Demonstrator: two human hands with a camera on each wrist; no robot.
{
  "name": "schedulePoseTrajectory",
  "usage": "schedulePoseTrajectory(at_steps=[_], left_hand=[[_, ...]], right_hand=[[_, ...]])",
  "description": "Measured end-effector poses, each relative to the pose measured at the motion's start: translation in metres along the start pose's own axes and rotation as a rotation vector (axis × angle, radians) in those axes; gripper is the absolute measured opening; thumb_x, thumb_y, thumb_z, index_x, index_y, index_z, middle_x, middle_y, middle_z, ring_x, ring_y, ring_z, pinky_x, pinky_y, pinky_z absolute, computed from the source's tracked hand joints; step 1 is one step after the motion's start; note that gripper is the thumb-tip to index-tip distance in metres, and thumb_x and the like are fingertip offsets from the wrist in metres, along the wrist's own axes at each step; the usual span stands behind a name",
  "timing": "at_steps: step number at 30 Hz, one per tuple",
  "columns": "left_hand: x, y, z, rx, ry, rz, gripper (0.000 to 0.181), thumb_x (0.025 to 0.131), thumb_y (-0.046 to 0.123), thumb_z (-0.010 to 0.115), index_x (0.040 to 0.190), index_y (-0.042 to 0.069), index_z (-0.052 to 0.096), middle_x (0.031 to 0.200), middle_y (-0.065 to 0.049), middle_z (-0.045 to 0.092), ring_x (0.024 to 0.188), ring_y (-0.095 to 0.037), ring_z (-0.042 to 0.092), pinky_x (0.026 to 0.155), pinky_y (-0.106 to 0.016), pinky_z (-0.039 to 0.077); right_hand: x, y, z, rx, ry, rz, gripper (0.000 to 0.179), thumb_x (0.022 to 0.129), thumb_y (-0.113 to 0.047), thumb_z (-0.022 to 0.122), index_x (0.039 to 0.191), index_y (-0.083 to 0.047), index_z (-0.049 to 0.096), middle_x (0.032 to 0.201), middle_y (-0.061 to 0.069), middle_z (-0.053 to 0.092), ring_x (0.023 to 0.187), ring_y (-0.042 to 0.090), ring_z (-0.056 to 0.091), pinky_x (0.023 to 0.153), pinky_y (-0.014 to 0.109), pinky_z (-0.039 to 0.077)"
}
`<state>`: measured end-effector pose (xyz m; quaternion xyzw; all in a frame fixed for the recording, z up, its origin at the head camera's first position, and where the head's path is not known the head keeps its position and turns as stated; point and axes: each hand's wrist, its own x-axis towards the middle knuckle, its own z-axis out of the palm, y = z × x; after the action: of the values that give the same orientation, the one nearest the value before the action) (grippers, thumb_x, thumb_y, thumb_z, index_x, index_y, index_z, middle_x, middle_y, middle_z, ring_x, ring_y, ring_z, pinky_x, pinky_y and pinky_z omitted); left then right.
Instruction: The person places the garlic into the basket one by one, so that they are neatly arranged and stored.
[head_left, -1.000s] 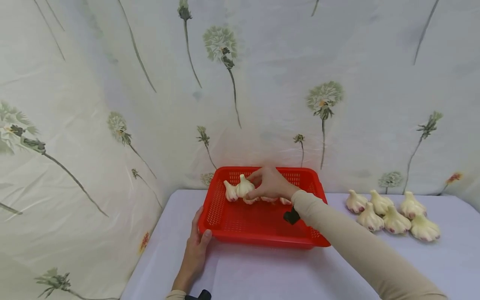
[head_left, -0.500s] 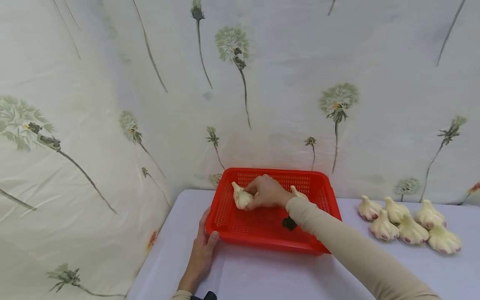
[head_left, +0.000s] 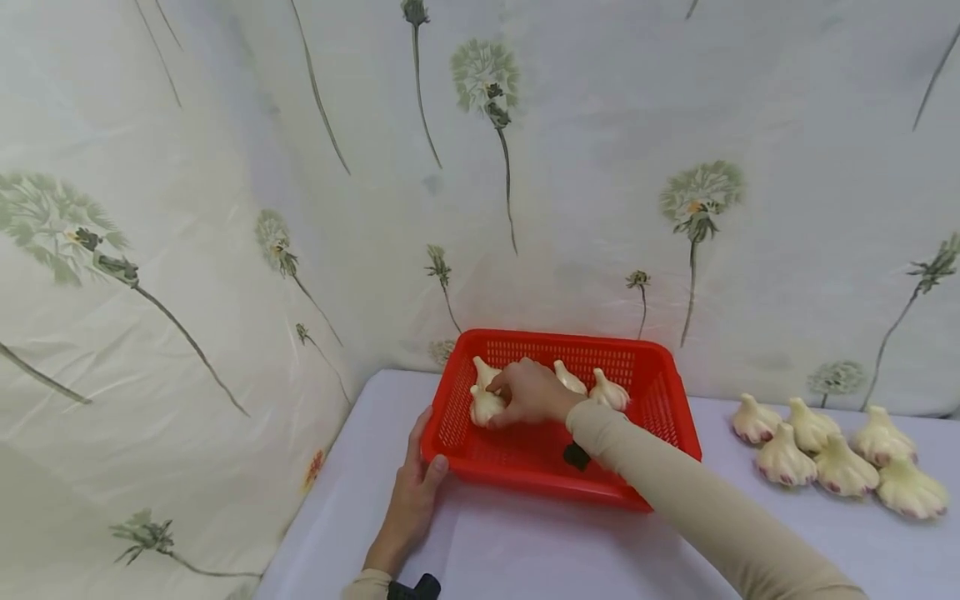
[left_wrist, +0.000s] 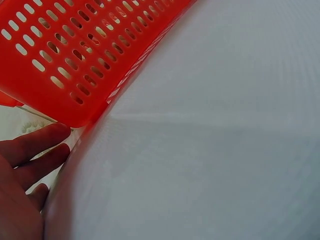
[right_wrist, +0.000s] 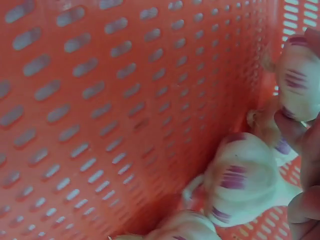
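A red plastic basket (head_left: 525, 479) with slotted walls stands on the table. Inside its left part my right hand (head_left: 534, 392) pinches a garlic bulb (head_left: 486, 407) between thumb and fingers. Just behind that bulb is another garlic bulb (head_left: 485, 372). More garlic bulbs (head_left: 609, 392) sit along the back wall, partly hidden by the hand. In the right wrist view, the pinched bulb (right_wrist: 297, 80) is at the fingertips, above other bulbs (right_wrist: 242, 180). My left hand (head_left: 414, 492) rests against the basket's front-left corner, its fingers fairly straight in the left wrist view.
Several garlic bulbs (head_left: 843, 462) stand grouped in two rows on the table to the basket's right. A white cloth (head_left: 525, 554) covers the table. Behind and to the left hangs a curtain (head_left: 570, 167) with a dandelion print.
My right hand has brought the garlic bulb forward from beside the back-left bulb to just in front of it. The left hand stays at the corner. The whole view has shifted.
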<state>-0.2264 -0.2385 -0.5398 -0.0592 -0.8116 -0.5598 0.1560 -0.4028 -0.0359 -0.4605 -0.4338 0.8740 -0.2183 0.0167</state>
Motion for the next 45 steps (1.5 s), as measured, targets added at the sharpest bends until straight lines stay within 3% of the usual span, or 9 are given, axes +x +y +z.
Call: schedulePoseTrajectory(at_steps=[8, 17, 23, 28, 38, 45], left_hand=[[0.004, 0.0001, 0.0015, 0.011, 0.016, 0.012, 0.066, 0.101, 0.025, 0.051, 0.156, 0.042, 0.019, 0.155, 0.005, 0.041, 0.135, -0.019, 0.048, 0.108, -0.058, 0.038], [0.0025, 0.0015, 0.0015, -0.004, 0.006, -0.019, 0.065, 0.101, 0.028, 0.05, 0.155, 0.044, 0.018, 0.155, 0.007, 0.04, 0.136, -0.017, 0.047, 0.108, -0.057, 0.039], [0.0015, 0.0, 0.0014, 0.008, 0.004, -0.015, 0.064, 0.101, 0.03, 0.049, 0.155, 0.043, 0.017, 0.154, 0.006, 0.041, 0.135, -0.018, 0.049, 0.107, -0.057, 0.04], [0.0018, -0.0005, 0.0014, -0.013, -0.021, -0.029, 0.064, 0.102, 0.031, 0.049, 0.155, 0.045, 0.016, 0.155, 0.013, 0.039, 0.135, -0.015, 0.047, 0.107, -0.053, 0.042], [0.0012, 0.0007, 0.0001, -0.013, -0.019, -0.033, 0.064, 0.102, 0.03, 0.049, 0.155, 0.045, 0.016, 0.156, 0.011, 0.037, 0.136, -0.014, 0.045, 0.108, -0.052, 0.042], [0.0002, 0.0004, 0.0008, -0.007, -0.01, -0.034, 0.064, 0.101, 0.031, 0.05, 0.155, 0.045, 0.017, 0.156, 0.011, 0.038, 0.136, -0.018, 0.046, 0.107, -0.054, 0.042]], right_hand=[[-0.0003, -0.0023, -0.0004, -0.008, -0.007, -0.029, 0.025, 0.072, -0.046, 0.086, 0.085, -0.028, 0.075, 0.065, -0.013, 0.063, 0.063, 0.008, 0.052, 0.056, 0.027, 0.045], [-0.0017, -0.0027, 0.0009, 0.01, -0.014, -0.012, 0.026, 0.071, -0.047, 0.087, 0.084, -0.026, 0.076, 0.068, -0.016, 0.065, 0.064, 0.006, 0.054, 0.058, 0.027, 0.046], [-0.0019, -0.0031, 0.0, 0.015, -0.012, 0.016, 0.028, 0.069, -0.051, 0.086, 0.07, -0.028, 0.072, 0.062, -0.017, 0.063, 0.061, 0.006, 0.052, 0.054, 0.027, 0.044], [-0.0029, -0.0035, -0.0011, 0.024, -0.017, 0.054, 0.031, 0.068, -0.052, 0.087, 0.062, -0.027, 0.068, 0.055, -0.015, 0.06, 0.058, 0.008, 0.047, 0.049, 0.026, 0.04], [-0.0031, -0.0037, -0.0017, 0.021, 0.001, 0.045, 0.029, 0.067, -0.043, 0.09, 0.084, -0.022, 0.08, 0.072, -0.015, 0.069, 0.068, 0.003, 0.06, 0.063, 0.025, 0.053], [-0.0027, 0.0003, -0.0001, 0.023, 0.01, 0.034, 0.03, 0.067, -0.043, 0.089, 0.085, -0.02, 0.08, 0.078, -0.011, 0.073, 0.072, 0.003, 0.063, 0.067, 0.025, 0.055]])
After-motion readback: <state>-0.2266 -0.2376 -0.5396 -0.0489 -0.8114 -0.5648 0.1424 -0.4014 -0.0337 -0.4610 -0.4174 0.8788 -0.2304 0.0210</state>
